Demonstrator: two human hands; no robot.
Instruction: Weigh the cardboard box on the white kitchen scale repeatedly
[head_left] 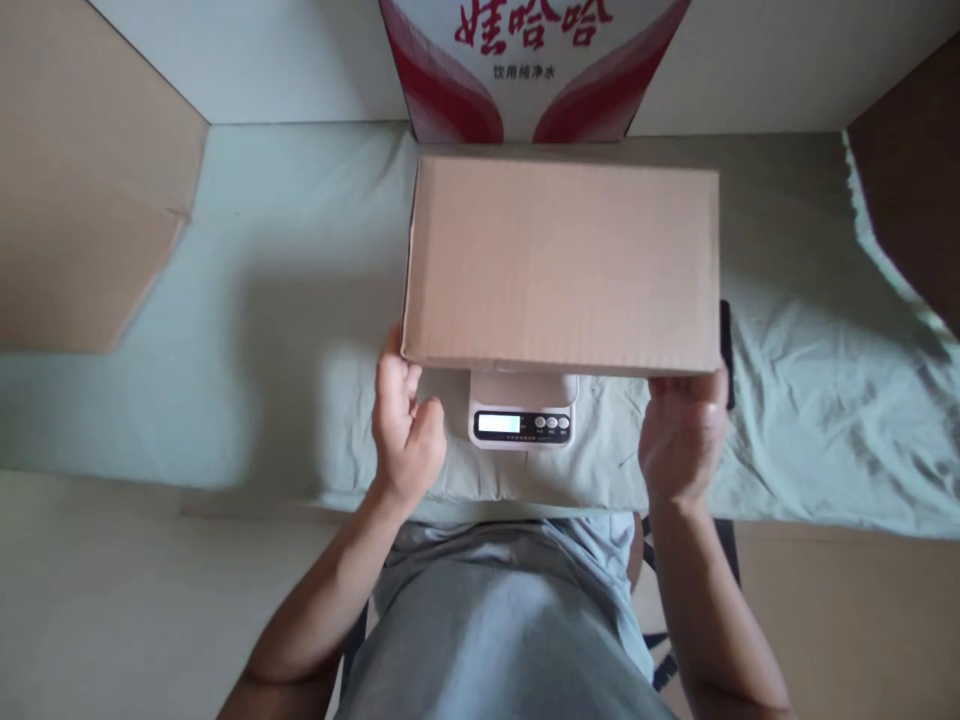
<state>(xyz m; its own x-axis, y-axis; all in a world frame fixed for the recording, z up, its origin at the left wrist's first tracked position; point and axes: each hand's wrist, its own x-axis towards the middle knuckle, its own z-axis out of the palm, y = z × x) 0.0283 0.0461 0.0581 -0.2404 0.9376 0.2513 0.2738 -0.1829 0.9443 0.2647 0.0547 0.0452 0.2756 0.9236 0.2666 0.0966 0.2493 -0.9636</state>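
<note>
A: Biggest thing first: the counter (247, 330), draped in a pale green cloth (810, 400) that wrinkles toward the right. What sits on it?

B: A plain cardboard box (562, 265), resting on a small white scale (523, 412) whose display and buttons peek out under its near edge. Behind it stands a red-and-white carton (525, 60), touching or nearly so.

A: And the hands?

B: The left hand (405, 425) is at the box's near left corner, fingers loosely curled, holding nothing. The right hand (684, 430) is under the near right corner, fingers hidden by the edge (I cannot tell whether they grip it).

A: What could go wrong?

B: The box overhangs the scale widely on every side, so a nudge at one corner would likely tip it or slide it off the platform.

A: Room to move?

B: Open cloth to the left and right; brown cardboard panels (82, 200) wall both far sides. A dark object (725, 345) lies just beside the box's right edge.
</note>
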